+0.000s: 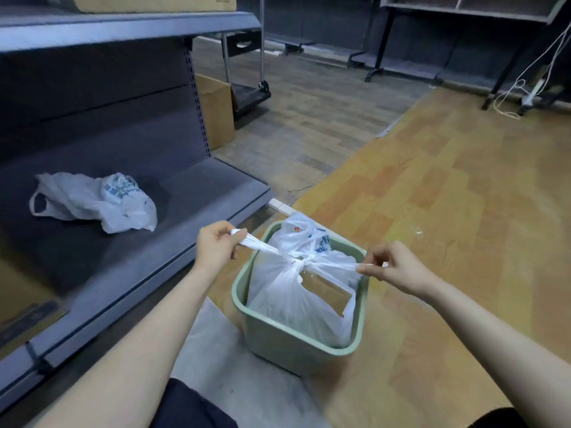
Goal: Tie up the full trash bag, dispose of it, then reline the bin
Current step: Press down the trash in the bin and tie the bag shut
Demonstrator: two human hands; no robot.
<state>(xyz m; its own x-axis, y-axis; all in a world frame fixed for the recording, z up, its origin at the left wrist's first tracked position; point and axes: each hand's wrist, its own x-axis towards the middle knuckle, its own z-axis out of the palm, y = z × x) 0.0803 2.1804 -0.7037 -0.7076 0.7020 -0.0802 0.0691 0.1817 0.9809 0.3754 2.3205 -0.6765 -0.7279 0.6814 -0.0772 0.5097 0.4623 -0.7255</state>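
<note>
Now both hands (216, 245) (392, 267) pinch the trash bag (296, 298) handles.

Shop: gondola shelving (123, 97), stock cartons (216, 112)

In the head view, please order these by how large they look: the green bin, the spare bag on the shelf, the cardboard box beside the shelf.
1. Green bin
2. Spare bag
3. Cardboard box, though farther away, so unsure.

Single head-worn view, wide-angle, looking forward and down, near over the bin (296, 344); floor (448, 211) beyond.
</note>
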